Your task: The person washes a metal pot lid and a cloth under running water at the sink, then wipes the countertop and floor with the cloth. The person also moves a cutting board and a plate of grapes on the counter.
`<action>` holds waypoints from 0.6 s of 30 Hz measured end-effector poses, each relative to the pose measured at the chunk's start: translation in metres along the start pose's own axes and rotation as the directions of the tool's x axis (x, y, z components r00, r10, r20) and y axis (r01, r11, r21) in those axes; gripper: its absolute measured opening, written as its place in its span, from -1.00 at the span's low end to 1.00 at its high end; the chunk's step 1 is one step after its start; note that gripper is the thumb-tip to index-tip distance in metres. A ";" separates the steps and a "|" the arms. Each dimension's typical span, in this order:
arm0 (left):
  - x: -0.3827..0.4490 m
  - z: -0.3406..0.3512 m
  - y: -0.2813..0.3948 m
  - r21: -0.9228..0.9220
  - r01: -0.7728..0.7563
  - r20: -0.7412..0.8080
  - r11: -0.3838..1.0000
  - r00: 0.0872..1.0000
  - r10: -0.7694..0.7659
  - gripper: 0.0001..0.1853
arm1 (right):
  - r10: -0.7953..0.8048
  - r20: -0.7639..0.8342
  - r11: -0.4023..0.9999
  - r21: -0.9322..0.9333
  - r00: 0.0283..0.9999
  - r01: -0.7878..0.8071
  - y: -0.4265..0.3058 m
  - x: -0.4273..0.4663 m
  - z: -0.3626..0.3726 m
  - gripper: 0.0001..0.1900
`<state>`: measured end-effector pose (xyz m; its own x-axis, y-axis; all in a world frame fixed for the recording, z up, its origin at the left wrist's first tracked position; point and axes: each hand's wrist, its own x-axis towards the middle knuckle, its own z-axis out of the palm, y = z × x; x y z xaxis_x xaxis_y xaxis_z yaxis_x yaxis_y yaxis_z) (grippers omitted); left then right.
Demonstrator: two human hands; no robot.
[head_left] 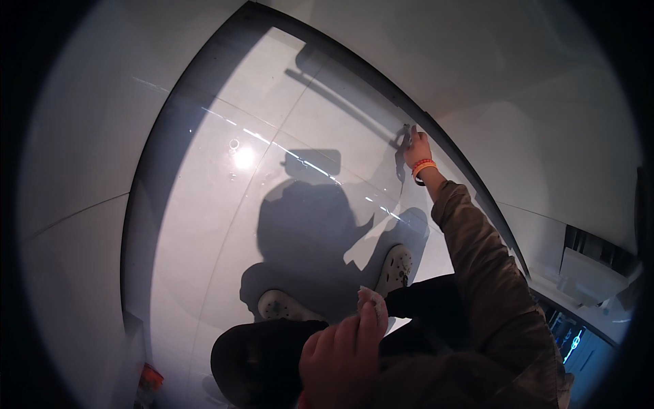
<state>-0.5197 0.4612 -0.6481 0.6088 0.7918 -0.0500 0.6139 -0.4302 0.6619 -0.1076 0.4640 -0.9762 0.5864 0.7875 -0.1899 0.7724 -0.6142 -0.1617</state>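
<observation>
My left hand (342, 347) is near my knee at the bottom of the view. Its thumb and fingers pinch a crumpled whitish tissue or wipe (375, 301). Stretched out to the upper right, my right hand (420, 147) has its fingertips low by the dark baseboard (409, 105) at the foot of the wall. A small dark spot lies at those fingertips; whether it is an object or only shadow is unclear. Orange and red bands circle the right wrist. Below both hands is the pale tiled floor (214, 204), with shiny wet-looking spots.
My feet, in light perforated clogs (278, 305), are planted on the floor. Pale walls (511, 128) meet in a corner ahead. An orange item (150, 378) sits at lower left. A pale box-like fixture (592, 276) and a blue-lit panel (575, 342) are at right.
</observation>
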 end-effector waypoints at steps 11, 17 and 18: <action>0.020 -0.010 -0.008 -0.118 0.172 0.262 0.978 0.955 -0.136 -0.70 | -0.023 -0.187 0.998 -0.055 0.982 0.013 -0.014 -0.007 0.017 -0.39; 0.012 -0.006 -0.012 -0.045 0.004 0.111 0.999 0.994 0.001 -0.71 | -0.088 -0.299 0.996 -0.015 0.950 0.087 -0.001 0.010 0.016 -0.55; 0.010 -0.003 -0.014 -0.054 0.010 0.085 0.999 0.996 -0.005 -0.71 | -0.105 -0.320 0.994 -0.033 0.942 0.100 -0.005 0.010 0.015 -0.60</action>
<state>-0.5237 0.4768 -0.6557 0.6460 0.7544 -0.1164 0.5918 -0.3987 0.7005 -0.1093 0.4747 -0.9914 0.5492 0.8225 0.1479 0.8345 -0.5307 -0.1481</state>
